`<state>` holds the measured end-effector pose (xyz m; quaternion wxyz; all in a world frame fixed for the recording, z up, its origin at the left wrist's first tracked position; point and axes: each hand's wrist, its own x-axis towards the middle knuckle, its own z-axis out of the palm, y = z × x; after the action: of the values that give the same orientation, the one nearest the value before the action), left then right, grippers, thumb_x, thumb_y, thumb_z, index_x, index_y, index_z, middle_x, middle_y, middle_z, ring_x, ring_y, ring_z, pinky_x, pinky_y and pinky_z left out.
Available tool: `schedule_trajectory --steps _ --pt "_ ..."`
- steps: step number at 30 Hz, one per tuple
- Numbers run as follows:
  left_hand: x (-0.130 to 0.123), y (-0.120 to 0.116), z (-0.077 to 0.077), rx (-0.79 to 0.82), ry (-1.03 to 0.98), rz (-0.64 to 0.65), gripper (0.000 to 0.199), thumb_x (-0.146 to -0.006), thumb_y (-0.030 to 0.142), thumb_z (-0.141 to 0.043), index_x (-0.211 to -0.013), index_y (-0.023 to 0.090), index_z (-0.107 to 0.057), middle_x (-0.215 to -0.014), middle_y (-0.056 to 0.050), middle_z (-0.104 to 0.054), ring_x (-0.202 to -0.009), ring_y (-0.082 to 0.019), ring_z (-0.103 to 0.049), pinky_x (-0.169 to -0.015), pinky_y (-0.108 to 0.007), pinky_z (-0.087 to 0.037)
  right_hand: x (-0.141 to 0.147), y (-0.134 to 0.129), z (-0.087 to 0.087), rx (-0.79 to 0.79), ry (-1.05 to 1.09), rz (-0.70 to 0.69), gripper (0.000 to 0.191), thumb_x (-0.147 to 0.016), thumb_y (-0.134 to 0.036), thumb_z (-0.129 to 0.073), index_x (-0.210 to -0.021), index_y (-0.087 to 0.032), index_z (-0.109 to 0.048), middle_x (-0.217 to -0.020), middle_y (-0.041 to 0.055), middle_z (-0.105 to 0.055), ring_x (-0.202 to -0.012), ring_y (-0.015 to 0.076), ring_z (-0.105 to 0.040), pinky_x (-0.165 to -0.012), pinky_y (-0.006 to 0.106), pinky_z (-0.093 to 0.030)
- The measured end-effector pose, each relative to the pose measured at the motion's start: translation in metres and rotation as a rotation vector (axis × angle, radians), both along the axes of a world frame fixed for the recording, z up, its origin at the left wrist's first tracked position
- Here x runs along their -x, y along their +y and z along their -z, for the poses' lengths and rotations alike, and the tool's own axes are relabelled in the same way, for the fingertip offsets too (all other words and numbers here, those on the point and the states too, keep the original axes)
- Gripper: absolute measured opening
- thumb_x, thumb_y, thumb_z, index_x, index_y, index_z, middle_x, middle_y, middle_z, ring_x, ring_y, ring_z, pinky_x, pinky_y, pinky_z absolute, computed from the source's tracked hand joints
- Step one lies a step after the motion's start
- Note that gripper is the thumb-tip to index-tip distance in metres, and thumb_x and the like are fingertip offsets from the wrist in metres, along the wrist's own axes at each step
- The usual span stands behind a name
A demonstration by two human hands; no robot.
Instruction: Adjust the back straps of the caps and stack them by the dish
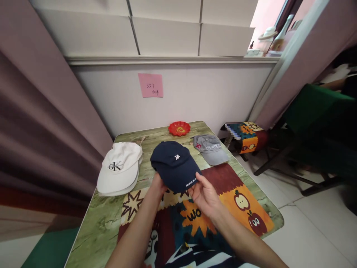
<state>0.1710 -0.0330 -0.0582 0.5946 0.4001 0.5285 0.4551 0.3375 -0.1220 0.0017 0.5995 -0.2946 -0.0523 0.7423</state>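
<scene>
A navy baseball cap point(173, 160) with a small white logo is held up over the table, its brim pointing down to the right. My right hand point(205, 193) pinches the brim edge, thumb on top and fingers beneath. My left hand point(158, 184) is at the cap's left underside; its fingers are hidden under the cap. To the left lie white caps point(119, 163), apparently stacked, with black "CK" lettering on the top one. A grey cap point(211, 149) with a red mark and white script rests to the right.
A red scalloped dish point(179, 128) stands at the back of the wood-patterned table point(106, 223). A colourful printed mat point(234, 201) covers the near part. A pink note point(151, 85) is stuck on the wall. A stool point(248, 136) and a green chair point(315, 111) stand to the right.
</scene>
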Motion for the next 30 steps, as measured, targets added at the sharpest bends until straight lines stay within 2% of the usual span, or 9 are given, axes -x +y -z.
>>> schedule_trajectory --steps 3,5,9,12,16,20,25,30 --pt "-0.009 -0.022 0.019 -0.029 0.075 0.080 0.030 -0.079 0.044 -0.068 -0.086 0.015 -0.072 -0.077 -0.006 -0.073 -0.060 -0.017 -0.063 -0.059 -0.030 -0.052 -0.026 0.031 -0.007 -0.015 -0.048 0.107 0.014 -0.090 -0.026 -0.064 -0.102 -0.020 -0.069 -0.096 0.0036 -0.078 -0.082 0.0144 -0.074 -0.078 0.025 -0.060" --pt "-0.007 -0.035 0.031 -0.132 0.240 0.098 0.027 -0.079 0.042 -0.066 -0.086 0.017 -0.072 -0.070 -0.004 -0.070 -0.056 -0.016 -0.059 -0.056 -0.028 -0.049 -0.046 0.057 -0.012 -0.032 -0.089 0.193 0.010 -0.092 -0.025 -0.062 -0.099 -0.021 -0.069 -0.089 0.0009 -0.078 -0.075 0.0121 -0.073 -0.074 0.023 -0.060" --pt "0.004 -0.049 0.042 -0.316 0.453 0.146 0.023 -0.083 0.038 -0.061 -0.093 0.022 -0.074 -0.085 -0.005 -0.074 -0.073 -0.020 -0.067 -0.070 -0.031 -0.054 -0.090 0.105 -0.015 -0.105 -0.180 0.317 0.011 -0.093 -0.030 -0.061 -0.096 -0.021 -0.067 -0.084 -0.0001 -0.076 -0.074 0.0128 -0.072 -0.071 0.025 -0.060" --pt "0.006 -0.051 0.041 -0.364 0.494 0.160 0.021 -0.085 0.036 -0.060 -0.094 0.024 -0.075 -0.094 -0.007 -0.075 -0.084 -0.023 -0.069 -0.078 -0.034 -0.055 -0.120 0.126 0.000 -0.088 -0.235 0.406 0.011 -0.092 -0.032 -0.064 -0.095 -0.021 -0.065 -0.084 -0.0003 -0.076 -0.074 0.0118 -0.071 -0.072 0.024 -0.060" --pt "0.004 -0.051 0.040 -0.396 0.523 0.155 0.019 -0.086 0.034 -0.059 -0.093 0.025 -0.074 -0.096 -0.007 -0.075 -0.089 -0.024 -0.069 -0.083 -0.036 -0.055 -0.150 0.130 0.039 0.162 -0.368 0.505 0.010 -0.090 -0.027 -0.063 -0.083 -0.021 -0.058 -0.065 -0.0042 -0.069 -0.056 0.0096 -0.065 -0.055 0.019 -0.055" --pt "0.004 -0.051 0.042 -0.419 0.531 0.161 0.018 -0.087 0.032 -0.059 -0.093 0.025 -0.074 -0.095 -0.006 -0.074 -0.089 -0.024 -0.069 -0.086 -0.037 -0.054 -0.166 0.119 0.072 0.291 -0.416 0.488 0.018 -0.086 -0.016 -0.062 -0.072 -0.021 -0.051 -0.051 -0.0064 -0.059 -0.041 0.0084 -0.055 -0.041 0.015 -0.046" --pt "0.005 -0.051 0.041 -0.442 0.563 0.165 0.017 -0.088 0.032 -0.058 -0.093 0.025 -0.074 -0.097 -0.006 -0.074 -0.092 -0.024 -0.069 -0.089 -0.038 -0.053 -0.177 0.116 0.083 0.276 -0.450 0.459 0.017 -0.077 -0.008 -0.066 -0.074 -0.020 -0.054 -0.057 -0.0047 -0.064 -0.047 0.0087 -0.059 -0.046 0.017 -0.051" --pt "0.004 -0.052 0.041 -0.444 0.553 0.162 0.018 -0.088 0.032 -0.059 -0.094 0.025 -0.074 -0.096 -0.006 -0.074 -0.090 -0.023 -0.070 -0.088 -0.037 -0.054 -0.179 0.120 0.087 0.231 -0.532 0.487 0.017 -0.076 -0.013 -0.073 -0.077 -0.019 -0.058 -0.063 -0.0037 -0.068 -0.053 0.0089 -0.064 -0.053 0.019 -0.058"
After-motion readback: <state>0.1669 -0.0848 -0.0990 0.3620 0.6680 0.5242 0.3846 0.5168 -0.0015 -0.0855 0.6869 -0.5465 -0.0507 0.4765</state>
